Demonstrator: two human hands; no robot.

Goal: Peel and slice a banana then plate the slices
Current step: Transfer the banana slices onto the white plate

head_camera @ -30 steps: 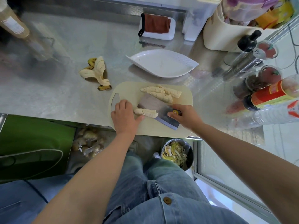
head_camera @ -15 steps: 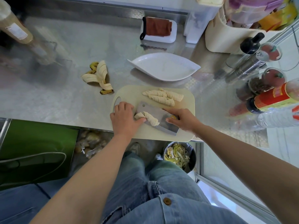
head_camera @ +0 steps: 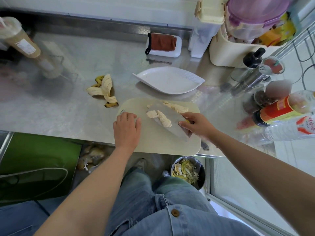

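Left hand [head_camera: 127,130]: laid palm down on the near-left part of the cutting board [head_camera: 158,147], fingers loosely extended, nothing gripped.

Right hand [head_camera: 196,125]: closed round the handle end of a cleaver [head_camera: 173,131]; the handle is mostly hidden by the fingers. The blade is held nearly flat, angled away and to the left, between the two hands.

Banana slices [head_camera: 159,118]: a fanned row is carried on the flat of the blade, just right of the left hand's fingertips and not touched by them. A second batch of slices [head_camera: 178,107] is seen on the board beyond the blade, ahead of the right hand, partly covered by the blade's far edge.

White leaf-shaped plate [head_camera: 170,82]: set on the steel counter [head_camera: 59,113] ahead of both hands, just past the board's far edge.

Banana peel [head_camera: 104,89]: splayed on the counter ahead and left of the left hand, apart from the board.

Bin [head_camera: 202,174]: below the counter edge, under the right forearm, with food scraps inside.

Bottles [head_camera: 279,111]: grouped well right of the right hand.
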